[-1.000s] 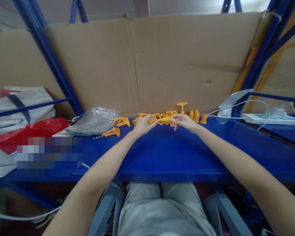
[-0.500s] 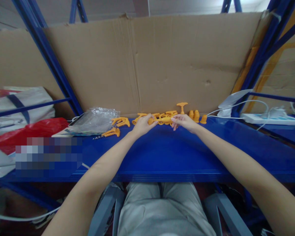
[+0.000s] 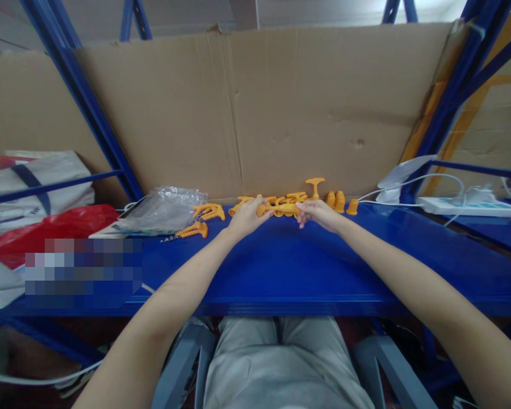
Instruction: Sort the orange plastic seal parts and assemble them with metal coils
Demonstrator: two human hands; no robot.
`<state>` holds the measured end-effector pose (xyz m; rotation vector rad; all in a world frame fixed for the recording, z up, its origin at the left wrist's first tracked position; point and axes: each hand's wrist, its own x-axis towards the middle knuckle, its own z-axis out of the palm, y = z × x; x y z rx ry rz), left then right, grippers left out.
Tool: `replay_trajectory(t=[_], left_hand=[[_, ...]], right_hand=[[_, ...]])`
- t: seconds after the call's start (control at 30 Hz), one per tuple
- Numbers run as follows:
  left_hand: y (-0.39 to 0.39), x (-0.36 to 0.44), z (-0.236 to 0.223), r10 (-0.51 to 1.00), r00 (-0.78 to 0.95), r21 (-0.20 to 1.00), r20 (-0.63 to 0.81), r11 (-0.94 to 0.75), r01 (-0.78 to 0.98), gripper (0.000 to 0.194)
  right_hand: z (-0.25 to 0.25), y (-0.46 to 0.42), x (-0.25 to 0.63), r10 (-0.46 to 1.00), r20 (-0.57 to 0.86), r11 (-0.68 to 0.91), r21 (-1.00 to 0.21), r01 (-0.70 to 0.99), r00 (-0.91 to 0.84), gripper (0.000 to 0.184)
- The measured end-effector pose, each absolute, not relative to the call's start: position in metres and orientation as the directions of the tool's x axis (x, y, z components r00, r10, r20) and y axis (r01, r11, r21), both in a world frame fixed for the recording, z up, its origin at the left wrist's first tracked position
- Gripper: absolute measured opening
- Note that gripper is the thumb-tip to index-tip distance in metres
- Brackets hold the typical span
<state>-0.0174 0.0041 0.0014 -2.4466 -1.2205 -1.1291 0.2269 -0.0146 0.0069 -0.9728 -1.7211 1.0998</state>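
Note:
My left hand [image 3: 246, 217] is closed around the rounded left end of a yellow-orange plastic piece [image 3: 281, 209] with a long body. At the piece's right end, my right hand [image 3: 319, 213] pinches with thumb and fingertips. Several similar yellow-orange plastic parts [image 3: 296, 195] lie just behind, partly hidden by the hands and the held piece. A T-shaped yellow part [image 3: 315, 187] stands upright behind my right hand. To its right are short bottle-like yellow parts [image 3: 339, 201] and a smaller one [image 3: 352, 207].
On the blue tabletop [image 3: 289, 267], yellow parts with spiral shafts [image 3: 193, 229] and handles [image 3: 210, 211] lie left, beside a clear plastic bag [image 3: 166, 207]. A cardboard panel [image 3: 302, 113] closes the back. A white power strip [image 3: 470, 207] with cables lies right.
My right hand has shifted very slightly, its fingers a little closer around the right end of the piece. My left hand keeps its hold and place.

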Motion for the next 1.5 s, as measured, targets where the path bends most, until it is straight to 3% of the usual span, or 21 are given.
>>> replay_trajectory(t=[0.33, 0.63, 0.77, 0.87, 0.97, 1.07, 1.17, 1.27, 1.37, 1.5], left_hand=[[0.008, -0.018, -0.002, 0.551, 0.405, 0.067, 0.730, -0.647, 0.760, 0.021], [0.000, -0.015, 0.003, 0.661, 0.397, 0.084, 0.637, -0.571, 0.816, 0.028], [-0.009, -0.015, 0.011, 0.722, 0.396, 0.054, 0.567, -0.513, 0.857, 0.047], [-0.013, -0.019, 0.021, 0.783, 0.364, 0.013, 0.504, -0.428, 0.904, 0.047], [-0.012, -0.030, 0.029, 0.872, 0.256, -0.059, 0.417, -0.255, 0.965, 0.038], [-0.008, -0.045, 0.034, 0.929, 0.104, -0.116, 0.354, -0.067, 0.991, 0.036], [-0.002, -0.061, 0.036, 0.950, -0.045, -0.099, 0.308, 0.079, 0.992, 0.039], [0.004, -0.074, 0.037, 0.955, -0.169, -0.052, 0.244, 0.187, 0.981, 0.041], [0.012, -0.084, 0.037, 0.956, -0.240, -0.020, 0.166, 0.247, 0.969, 0.046], [0.022, -0.094, 0.033, 0.967, -0.235, -0.051, 0.096, 0.240, 0.969, 0.049]], right_hand=[[0.008, -0.016, 0.225, 0.935, 0.160, 0.207, -0.971, 0.120, -0.317, 0.050], [0.010, -0.014, 0.222, 0.955, 0.154, 0.182, -0.979, 0.091, -0.253, 0.041], [0.016, -0.004, 0.229, 0.969, 0.218, 0.227, -0.971, 0.070, -0.115, 0.034], [0.018, 0.010, 0.237, 0.939, 0.344, 0.333, -0.923, 0.192, 0.025, 0.025], [0.017, 0.023, 0.242, 0.849, 0.520, 0.423, -0.775, 0.470, 0.095, 0.024], [0.016, 0.030, 0.242, 0.770, 0.637, 0.432, -0.470, 0.770, -0.043, 0.032], [0.017, 0.028, 0.235, 0.755, 0.615, 0.365, -0.106, 0.925, -0.227, 0.031], [0.016, 0.023, 0.225, 0.787, 0.534, 0.258, 0.171, 0.951, -0.309, 0.032], [0.015, 0.021, 0.216, 0.821, 0.473, 0.206, 0.279, 0.938, -0.320, 0.033], [0.013, 0.019, 0.209, 0.848, 0.431, 0.185, 0.304, 0.935, -0.308, 0.036]])
